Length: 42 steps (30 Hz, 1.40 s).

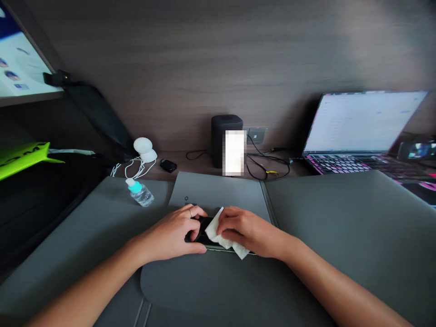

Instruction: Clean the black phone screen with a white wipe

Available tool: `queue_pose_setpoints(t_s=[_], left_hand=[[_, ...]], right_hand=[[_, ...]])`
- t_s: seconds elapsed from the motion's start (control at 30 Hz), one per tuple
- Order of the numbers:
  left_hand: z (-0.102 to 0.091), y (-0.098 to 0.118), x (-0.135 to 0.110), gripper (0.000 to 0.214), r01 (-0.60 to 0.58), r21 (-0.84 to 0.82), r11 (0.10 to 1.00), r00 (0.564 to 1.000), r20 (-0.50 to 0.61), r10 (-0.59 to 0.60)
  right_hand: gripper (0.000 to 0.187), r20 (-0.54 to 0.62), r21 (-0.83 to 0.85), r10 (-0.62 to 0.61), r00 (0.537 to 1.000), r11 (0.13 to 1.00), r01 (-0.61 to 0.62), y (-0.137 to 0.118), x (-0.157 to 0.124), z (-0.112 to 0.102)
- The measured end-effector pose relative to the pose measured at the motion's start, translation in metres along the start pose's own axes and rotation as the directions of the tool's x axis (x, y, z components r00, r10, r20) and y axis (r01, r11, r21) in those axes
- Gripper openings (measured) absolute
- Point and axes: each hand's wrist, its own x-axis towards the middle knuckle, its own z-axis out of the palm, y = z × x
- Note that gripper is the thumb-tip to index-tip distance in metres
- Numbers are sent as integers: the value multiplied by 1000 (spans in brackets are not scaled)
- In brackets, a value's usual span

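Note:
A phone [203, 239] with a black, glossy screen lies flat, its long side running left to right in front of me. My left hand [175, 230], with a ring on one finger, grips the phone's left end, fingers over the far edge and thumb along the near edge. In my right hand [247, 229] is a bunched white tissue [213, 230], pressed on the phone's screen. Tissue and hand hide the phone's right part. Beneath and behind the phone is a flat grey panel [221, 188] with a small round mark.
A small clear bottle [143, 196] with a turquoise collar lies tilted at the left. Behind it are a white round-headed device [143, 147] with cords and a black fob [168, 165]. A black speaker [218, 141], cables [259, 165] and an open laptop [364, 122] line the back.

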Motion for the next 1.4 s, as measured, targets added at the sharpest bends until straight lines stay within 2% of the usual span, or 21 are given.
queue_pose_setpoints(t_s=[0.13, 0.3, 0.43, 0.63, 0.73, 0.83, 1.0, 1.1, 1.17, 1.27, 1.4], left_hand=[[-1, 1, 0, 29, 3, 12, 1000, 1000, 8, -3], [-2, 2, 1, 32, 1, 16, 1000, 1000, 11, -1], [-1, 1, 0, 32, 2, 19, 1000, 1000, 8, -2], [0, 2, 0, 34, 7, 25, 1000, 1000, 15, -7], [0, 1, 0, 32, -4, 25, 1000, 1000, 6, 4], [0, 0, 0, 30, -21, 19, 1000, 1000, -6, 22], [-1, 2, 0, 32, -3, 5, 1000, 1000, 3, 3], [-1, 3, 0, 31, 8, 15, 1000, 1000, 3, -8], [-1, 3, 0, 31, 4, 14, 1000, 1000, -2, -4], [-1, 3, 0, 31, -4, 1, 1000, 1000, -6, 4], [-1, 2, 0, 33, -2, 11, 1000, 1000, -3, 2]], right_hand=[[15, -13, -28, 48, 999, 998, -49, 2, -2, -3], [16, 49, -20, -33, 998, 999, 34, -2, 0, -1], [17, -5, -21, 37, 999, 999, -37, -1, -2, -2], [17, 45, 13, 25, 999, 1000, -26, -2, -3, -2], [17, 13, -3, 67, 998, 998, -67, -2, -4, -4], [16, 43, -9, 109, 993, 994, -108, -4, -6, -6], [15, 56, -2, 57, 997, 998, -57, -6, -3, -3], [14, 38, -15, 104, 994, 994, -104, -2, -4, -4], [13, 64, -8, 114, 991, 994, -113, -2, -6, -5], [13, 110, 21, 56, 992, 998, -59, -4, -7, -5], [13, 65, 14, 59, 996, 998, -60, -3, -5, -7]])
